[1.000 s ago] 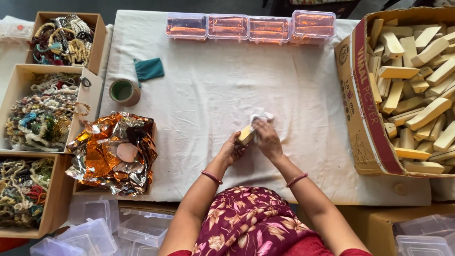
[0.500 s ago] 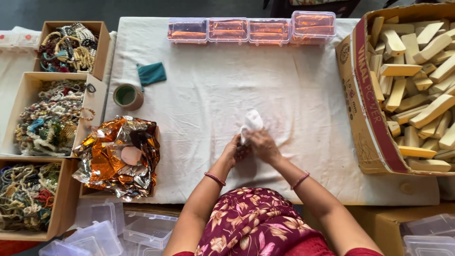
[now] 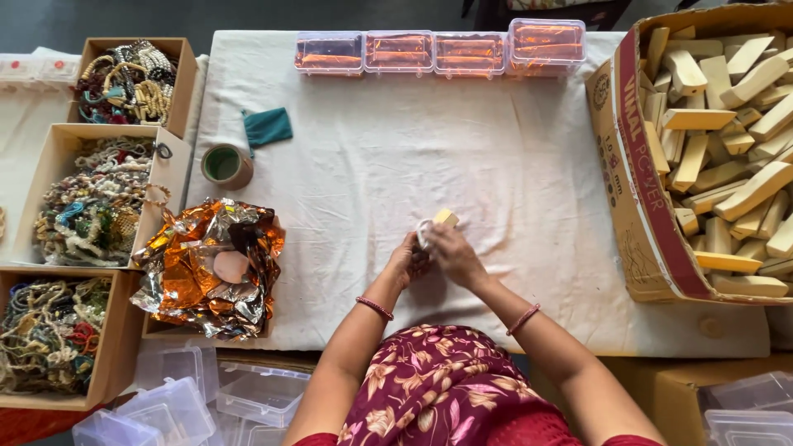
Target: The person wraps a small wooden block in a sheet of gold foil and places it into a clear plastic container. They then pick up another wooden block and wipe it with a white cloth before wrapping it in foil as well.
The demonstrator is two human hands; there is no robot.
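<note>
Both hands mid-table: left hand (image 3: 407, 258) & right hand (image 3: 452, 252) fingers clenched round pale block (image 3: 445, 217) w/ white cloth (image 3: 423, 231).

We see the hands (image 3: 434, 256) meeting mid-table (image 3: 496, 165); a box of wooden blocks (image 3: 719, 157) to their right, foil wrappers (image 3: 206, 264) and bead boxes (image 3: 91, 198) left, lidded plastic cases (image 3: 438, 51) along the far edge.

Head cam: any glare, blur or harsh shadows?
Head view: soft even light, only faint shadows on the white cloth; bright glare on the crumpled orange foil and the clear lidded boxes; hands and pale block slightly soft; edges mildly curved.
</note>
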